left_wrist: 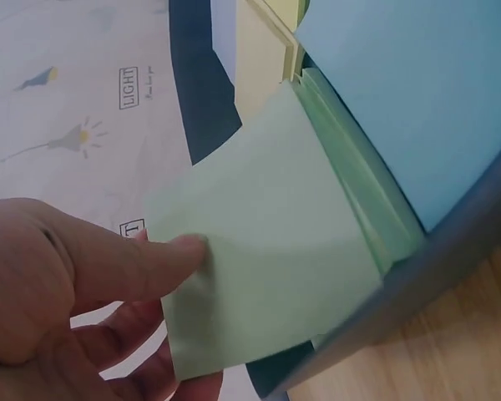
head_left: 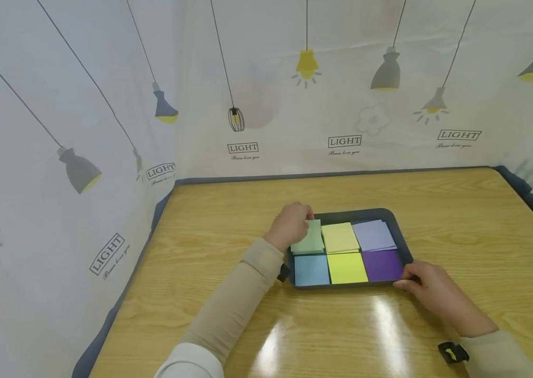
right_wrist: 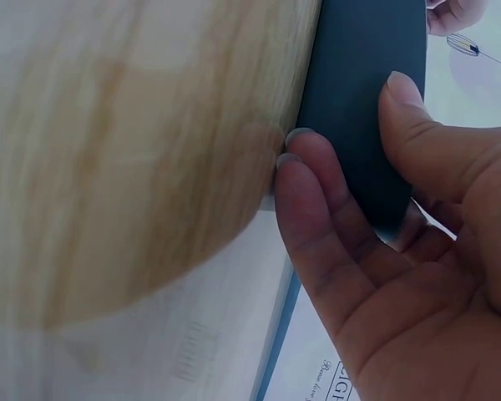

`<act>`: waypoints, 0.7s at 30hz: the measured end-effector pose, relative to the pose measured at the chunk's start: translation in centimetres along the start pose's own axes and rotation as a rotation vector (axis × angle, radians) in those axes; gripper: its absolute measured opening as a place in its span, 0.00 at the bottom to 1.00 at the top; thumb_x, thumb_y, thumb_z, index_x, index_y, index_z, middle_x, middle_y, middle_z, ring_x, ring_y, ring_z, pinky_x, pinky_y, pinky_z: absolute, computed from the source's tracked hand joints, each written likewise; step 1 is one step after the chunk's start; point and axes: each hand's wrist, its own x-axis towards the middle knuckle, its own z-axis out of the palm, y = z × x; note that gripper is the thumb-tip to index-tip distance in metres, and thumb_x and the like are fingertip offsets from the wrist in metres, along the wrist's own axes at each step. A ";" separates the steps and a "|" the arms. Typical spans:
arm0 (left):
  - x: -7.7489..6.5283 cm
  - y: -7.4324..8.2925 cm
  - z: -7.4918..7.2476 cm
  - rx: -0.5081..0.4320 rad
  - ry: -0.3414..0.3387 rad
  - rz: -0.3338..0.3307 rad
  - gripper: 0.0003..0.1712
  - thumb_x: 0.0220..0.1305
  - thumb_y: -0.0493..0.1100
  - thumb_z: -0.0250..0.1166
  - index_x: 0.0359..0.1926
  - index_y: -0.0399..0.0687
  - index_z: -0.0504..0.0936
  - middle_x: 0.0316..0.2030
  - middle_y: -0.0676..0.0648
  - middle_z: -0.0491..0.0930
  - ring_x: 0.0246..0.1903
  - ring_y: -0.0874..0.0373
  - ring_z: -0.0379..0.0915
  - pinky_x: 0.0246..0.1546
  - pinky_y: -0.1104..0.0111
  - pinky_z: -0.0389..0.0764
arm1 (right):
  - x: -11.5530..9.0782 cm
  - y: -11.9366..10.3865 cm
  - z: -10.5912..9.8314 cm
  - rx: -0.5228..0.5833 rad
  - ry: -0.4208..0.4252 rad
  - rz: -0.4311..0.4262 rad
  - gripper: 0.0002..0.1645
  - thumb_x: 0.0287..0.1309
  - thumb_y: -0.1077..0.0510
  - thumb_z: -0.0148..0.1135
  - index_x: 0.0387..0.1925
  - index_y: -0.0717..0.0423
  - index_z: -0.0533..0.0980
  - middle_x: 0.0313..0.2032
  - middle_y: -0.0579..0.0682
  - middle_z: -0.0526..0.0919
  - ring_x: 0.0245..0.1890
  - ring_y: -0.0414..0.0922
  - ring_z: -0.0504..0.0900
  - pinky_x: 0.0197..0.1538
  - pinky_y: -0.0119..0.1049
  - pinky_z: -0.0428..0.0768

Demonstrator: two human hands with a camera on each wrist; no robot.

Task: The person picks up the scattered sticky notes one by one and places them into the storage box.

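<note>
A dark tray (head_left: 351,216) on the table holds square sticky notes in two rows. The back row has light green notes (head_left: 312,239), pale yellow notes (head_left: 340,238) and lavender notes (head_left: 374,235). Blue notes (head_left: 311,270), bright yellow notes (head_left: 347,268) and purple notes (head_left: 382,265) fill the front row. At the back left corner, my left hand (head_left: 290,226) pinches the light green notes; the left wrist view shows the thumb on top and their edge lifted and bent. My right hand (head_left: 431,289) grips the tray's front right corner between thumb and fingers.
The wooden table (head_left: 219,220) extends around the tray, with a dark edging along its back. White sheets printed with lamps (head_left: 386,71) hang behind and to the left. Black straps with small devices (head_left: 453,353) sit at both wrists.
</note>
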 end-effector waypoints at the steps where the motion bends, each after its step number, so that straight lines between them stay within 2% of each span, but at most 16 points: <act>1: 0.0 0.0 0.0 0.016 0.003 0.001 0.12 0.60 0.34 0.56 0.44 0.51 0.78 0.41 0.51 0.75 0.40 0.58 0.66 0.40 0.67 0.75 | 0.0 0.0 0.0 0.000 0.000 0.001 0.14 0.46 0.54 0.68 0.16 0.45 0.70 0.19 0.42 0.69 0.21 0.37 0.65 0.24 0.34 0.68; 8: 0.2 -0.2 0.2 0.118 0.011 -0.014 0.19 0.56 0.33 0.59 0.48 0.55 0.77 0.43 0.52 0.75 0.38 0.56 0.63 0.39 0.62 0.73 | 0.0 0.1 0.1 0.005 -0.012 0.011 0.13 0.46 0.54 0.67 0.16 0.46 0.71 0.20 0.42 0.69 0.21 0.37 0.65 0.24 0.34 0.68; 16: 0.2 -0.6 0.9 0.108 -0.004 -0.004 0.19 0.56 0.34 0.59 0.49 0.53 0.78 0.44 0.50 0.76 0.37 0.56 0.64 0.37 0.62 0.74 | 0.0 0.0 0.0 0.008 -0.016 0.013 0.13 0.47 0.53 0.67 0.16 0.46 0.71 0.19 0.42 0.69 0.21 0.37 0.64 0.24 0.33 0.68; 21: 0.5 -0.9 1.5 0.152 -0.008 -0.010 0.18 0.57 0.37 0.59 0.49 0.56 0.77 0.44 0.51 0.76 0.39 0.55 0.65 0.43 0.58 0.74 | 0.0 0.0 0.0 0.009 -0.026 0.014 0.12 0.48 0.54 0.67 0.17 0.46 0.71 0.19 0.42 0.69 0.21 0.37 0.64 0.24 0.33 0.67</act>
